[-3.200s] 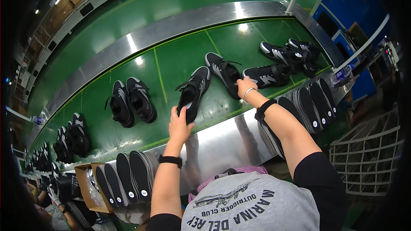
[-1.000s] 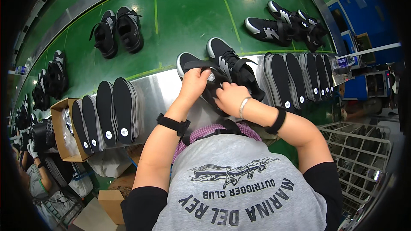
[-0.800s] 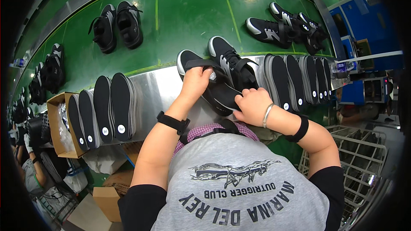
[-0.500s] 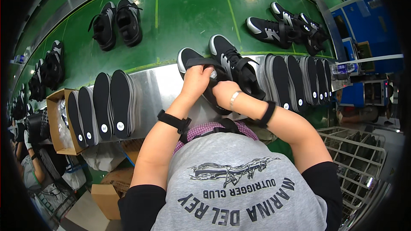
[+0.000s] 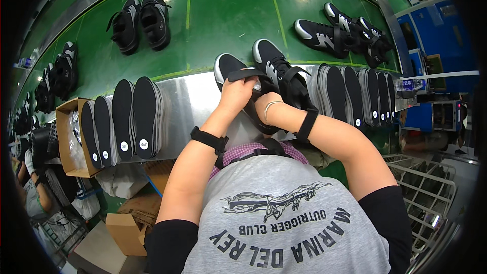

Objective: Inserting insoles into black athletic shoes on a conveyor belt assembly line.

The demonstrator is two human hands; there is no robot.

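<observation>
Just ahead of me a pair of black sneakers with silver toes sits at the steel edge of the work surface. My left hand is closed on the upper of the left sneaker, by its raised black strap. A bit of something whitish shows beside those fingertips, inside the shoe opening. My right hand reaches into the same opening near the heel, and its fingers are hidden there. Next to it stands the right sneaker, laced, its strap sticking out to the side, touched by neither hand.
Black insoles stand in stacks at left and right. A cardboard box holds clear plastic wrapping. More sneakers lie on the green conveyor belt. A wire rack is at lower right; another person's gloved hand shows far left.
My right hand has turned and sunk a little deeper into the left sneaker. My left hand keeps its hold. The view has shifted slightly.
</observation>
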